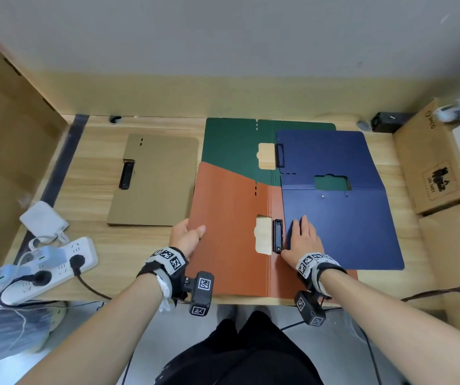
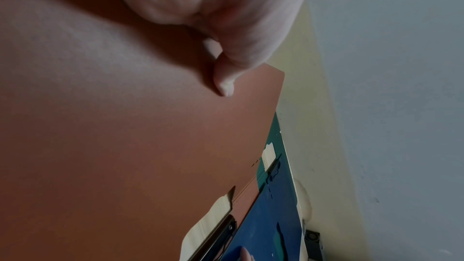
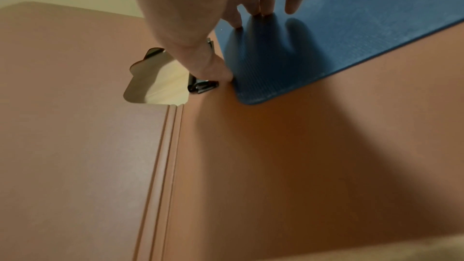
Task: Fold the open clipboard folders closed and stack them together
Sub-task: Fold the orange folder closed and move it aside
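An open orange folder [image 1: 228, 240] lies at the table's front, its black clip [image 1: 278, 236] beside the spine. My left hand [image 1: 187, 234] grips the outer edge of its left cover [image 2: 125, 146], thumb on top. My right hand [image 1: 303, 237] rests flat with straight fingers on the blue folder [image 1: 340, 218] [image 3: 326, 27], which overlaps the orange one's right half [image 3: 288, 156]. A green open folder [image 1: 234, 151] lies behind, partly under both. A tan closed folder [image 1: 156, 179] sits apart at the left.
A power strip [image 1: 53, 268] with plugs and cables and a white adapter [image 1: 44, 219] sit at the table's left front. Cardboard boxes [image 1: 429, 159] stand along the right edge. A wall runs behind the table.
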{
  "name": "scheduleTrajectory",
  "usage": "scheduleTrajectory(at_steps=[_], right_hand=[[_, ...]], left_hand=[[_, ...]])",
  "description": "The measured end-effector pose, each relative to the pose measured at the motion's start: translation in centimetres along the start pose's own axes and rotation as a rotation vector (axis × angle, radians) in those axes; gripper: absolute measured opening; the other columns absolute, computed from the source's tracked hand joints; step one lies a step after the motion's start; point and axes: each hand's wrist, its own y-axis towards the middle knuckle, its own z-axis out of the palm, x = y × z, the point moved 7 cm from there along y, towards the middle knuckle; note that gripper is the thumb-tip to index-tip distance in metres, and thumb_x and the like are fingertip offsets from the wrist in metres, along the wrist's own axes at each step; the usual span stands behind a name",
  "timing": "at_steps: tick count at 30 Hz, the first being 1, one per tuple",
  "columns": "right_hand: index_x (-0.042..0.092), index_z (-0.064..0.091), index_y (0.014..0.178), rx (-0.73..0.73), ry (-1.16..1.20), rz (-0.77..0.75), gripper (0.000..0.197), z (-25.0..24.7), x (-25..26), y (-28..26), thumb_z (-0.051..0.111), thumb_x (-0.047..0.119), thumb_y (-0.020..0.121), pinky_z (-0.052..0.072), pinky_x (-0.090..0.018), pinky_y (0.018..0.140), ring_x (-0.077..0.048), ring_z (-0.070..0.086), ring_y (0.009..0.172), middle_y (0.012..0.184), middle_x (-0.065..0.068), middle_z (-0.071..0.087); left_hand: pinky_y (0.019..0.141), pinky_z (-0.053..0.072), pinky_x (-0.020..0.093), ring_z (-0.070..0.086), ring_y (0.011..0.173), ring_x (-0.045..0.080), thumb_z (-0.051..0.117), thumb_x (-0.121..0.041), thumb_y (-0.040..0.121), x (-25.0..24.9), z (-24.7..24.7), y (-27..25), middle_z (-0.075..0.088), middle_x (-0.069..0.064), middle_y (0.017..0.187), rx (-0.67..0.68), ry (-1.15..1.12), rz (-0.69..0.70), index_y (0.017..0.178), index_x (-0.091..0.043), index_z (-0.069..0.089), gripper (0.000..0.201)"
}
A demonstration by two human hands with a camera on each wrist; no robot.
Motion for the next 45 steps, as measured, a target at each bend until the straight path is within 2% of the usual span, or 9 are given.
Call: scheduleTrajectory(at_steps=[9, 12, 14, 18, 27, 31, 36, 40, 45], right_hand=[[0.009, 0.012, 0.152, -0.035, -0.016, 0.031, 0.089, 0.1, -0.6, 0.3, 0.057, 0.028, 0.077, 0.021, -0.044, 0.118, -0.032, 0.007, 0.149, 0.162, -0.013, 0.001], [0.010, 0.014, 0.151, -0.035, -0.024, 0.030, 0.089, -0.1, -0.6, 0.3, 0.058, 0.031, 0.077, 0.023, -0.044, 0.117, -0.031, 0.009, 0.149, 0.162, -0.013, 0.002], [0.010, 0.016, 0.149, -0.028, -0.031, 0.032, 0.087, -0.1, -0.6, 0.2, 0.058, 0.032, 0.076, 0.025, -0.044, 0.115, -0.031, 0.011, 0.148, 0.162, -0.013, 0.004], [0.010, 0.019, 0.147, -0.026, -0.061, 0.034, 0.082, -0.4, -0.1, 0.0, 0.055, 0.027, 0.076, 0.024, -0.043, 0.116, -0.031, 0.011, 0.148, 0.161, -0.014, 0.005], [0.013, 0.011, 0.154, 0.102, -0.142, -0.319, 0.081, 0.7, 8.3, -0.4, 0.047, 0.036, 0.086, 0.023, -0.042, 0.119, -0.024, 0.008, 0.150, 0.164, -0.007, 0.002], [0.012, 0.011, 0.154, 0.128, -0.133, -0.314, 0.080, 0.6, 9.5, 0.3, 0.046, 0.039, 0.087, 0.028, -0.043, 0.117, -0.024, 0.010, 0.150, 0.164, -0.007, 0.001], [0.013, 0.032, 0.147, 0.180, 0.042, -0.292, 0.063, -1.0, 8.9, 0.6, 0.046, 0.037, 0.090, 0.035, -0.041, 0.111, -0.028, 0.032, 0.141, 0.160, -0.008, 0.023], [0.013, 0.049, 0.135, 0.149, 0.266, -0.196, 0.045, -4.0, 7.4, 0.4, 0.046, 0.035, 0.095, 0.041, -0.035, 0.100, -0.029, 0.051, 0.123, 0.137, -0.010, 0.053], [0.009, 0.065, 0.110, 0.143, 0.566, -0.108, 0.035, -7.5, 6.0, 0.6, 0.043, 0.034, 0.099, 0.047, -0.039, 0.098, -0.029, 0.064, 0.101, 0.109, -0.010, 0.070]], left_hand=[[0.107, 0.040, 0.037, 0.057, 0.115, 0.019, 0.061, -0.011, 0.094, -1.8, -2.6, -0.5, 0.061, -0.001, 0.126, -0.037, 0.028, 0.043, 0.131, -0.006, 0.056, 0.037], [0.094, 0.039, 0.028, 0.053, 0.106, 0.016, 0.059, -0.007, 0.096, -2.9, -5.3, -0.8, 0.056, -0.003, 0.122, -0.068, 0.012, 0.038, 0.134, -0.005, 0.053, 0.038], [0.091, 0.043, 0.030, 0.058, 0.103, 0.020, 0.062, -0.009, 0.094, -2.9, -8.1, 0.0, 0.062, 0.001, 0.123, -0.114, 0.028, 0.031, 0.125, -0.014, 0.057, 0.032], [0.103, 0.047, 0.050, 0.060, 0.120, 0.035, 0.071, -0.021, 0.086, -2.0, -13.3, 1.9, 0.059, 0.014, 0.138, -0.218, 0.030, 0.027, 0.140, -0.005, 0.050, 0.061], [0.100, 0.050, 0.052, 0.064, 0.110, 0.035, 0.067, -0.015, 0.090, -5.3, -17.0, -0.3, 0.065, 0.015, 0.127, -0.299, 0.040, 0.079, 0.136, -0.004, 0.054, 0.049], [0.083, 0.057, 0.046, 0.067, 0.082, 0.031, 0.053, -0.006, 0.097, -7.9, -15.3, -2.1, 0.071, 0.017, 0.097, -0.201, 0.084, 0.107, 0.111, -0.009, 0.066, 0.019], [0.065, 0.058, 0.035, 0.069, 0.086, 0.025, 0.051, 0.000, 0.096, -11.8, -10.3, -5.6, 0.070, 0.008, 0.104, 0.080, 0.165, 0.168, 0.114, -0.016, 0.061, 0.026], [0.063, 0.060, 0.035, 0.067, 0.097, 0.018, 0.059, -0.021, 0.094, -13.7, -5.5, -6.9, 0.062, -0.003, 0.111, 0.228, 0.319, 0.223, 0.116, -0.023, 0.050, 0.024], [0.075, 0.051, 0.034, 0.063, 0.090, 0.020, 0.045, -0.035, 0.099, -14.4, -0.8, -5.1, 0.066, 0.005, 0.114, 0.307, 0.428, 0.249, 0.115, -0.015, 0.061, 0.030]])
